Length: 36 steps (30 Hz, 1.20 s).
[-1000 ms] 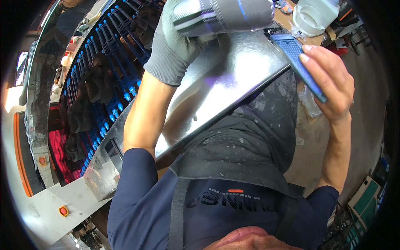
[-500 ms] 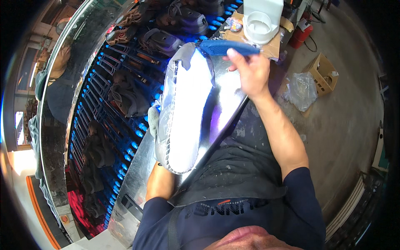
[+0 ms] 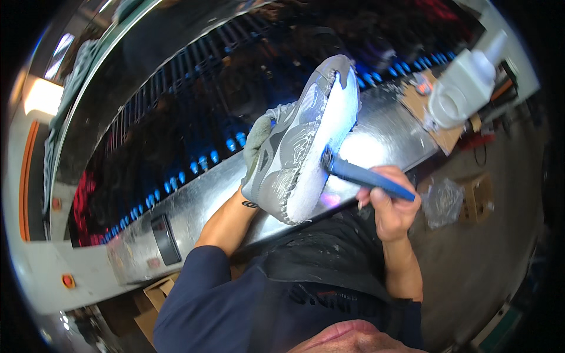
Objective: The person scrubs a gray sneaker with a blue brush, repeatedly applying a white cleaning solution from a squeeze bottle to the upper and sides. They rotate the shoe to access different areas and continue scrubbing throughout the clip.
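Observation:
A grey shoe upper [image 3: 295, 141] is tilted on its side over the metal ledge, its white, stitched-edged underside turned to the right and no outsole on it. My left hand supports it from the heel end; its fingers are hidden behind the upper, and only the wrist shows. A fuzzy grey-green piece, perhaps the tongue, sticks out on the upper's left. My right hand [image 3: 393, 203] is closed around the blue handle of a brush [image 3: 365, 175]. The brush's dark bristles touch the middle of the white underside, near its edge.
The shiny metal ledge [image 3: 388, 126] runs along a dark machine opening with a row of blue-tipped rods [image 3: 203, 162]. At its far right end a white plastic container [image 3: 462, 88] stands on cardboard. A plastic bag [image 3: 441, 203] and a carton [image 3: 475, 197] lie on the floor at right.
The brush has come from beyond the toe, by the white container, to the middle of the underside. The upper has tilted, showing its side. The whole view has turned.

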{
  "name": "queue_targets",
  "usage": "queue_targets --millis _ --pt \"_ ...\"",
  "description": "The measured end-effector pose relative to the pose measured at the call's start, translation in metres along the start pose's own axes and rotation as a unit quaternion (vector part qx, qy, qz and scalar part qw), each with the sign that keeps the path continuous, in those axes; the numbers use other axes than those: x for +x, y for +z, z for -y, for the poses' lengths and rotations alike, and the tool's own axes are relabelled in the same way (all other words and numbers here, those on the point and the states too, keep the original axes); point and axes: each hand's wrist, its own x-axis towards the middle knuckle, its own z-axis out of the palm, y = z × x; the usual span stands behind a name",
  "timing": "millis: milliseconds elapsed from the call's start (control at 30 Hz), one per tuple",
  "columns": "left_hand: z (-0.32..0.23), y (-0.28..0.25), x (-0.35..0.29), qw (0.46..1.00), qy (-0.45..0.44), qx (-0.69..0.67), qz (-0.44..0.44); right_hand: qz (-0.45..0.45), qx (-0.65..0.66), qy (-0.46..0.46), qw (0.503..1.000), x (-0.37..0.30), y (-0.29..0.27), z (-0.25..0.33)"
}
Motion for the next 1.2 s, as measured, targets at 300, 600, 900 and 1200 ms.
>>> queue_targets --millis 300,600,900,1200 --pt "-0.103 -0.015 -0.099 0.979 0.191 0.061 0.031 -0.145 0.024 0.091 0.985 0.046 -0.064 -0.061" --pt "-0.269 -0.005 -0.056 0.505 0.155 0.819 -0.223 -0.147 -0.005 0.106 0.983 0.037 -0.081 -0.109" --pt "-0.347 -0.078 -0.020 0.166 -0.040 0.957 -0.235 -0.158 -0.035 0.102 0.981 0.029 -0.072 -0.106" --pt "-0.263 -0.046 -0.022 0.282 0.207 0.889 -0.294 -0.144 -0.013 0.102 0.984 0.037 -0.072 -0.108"
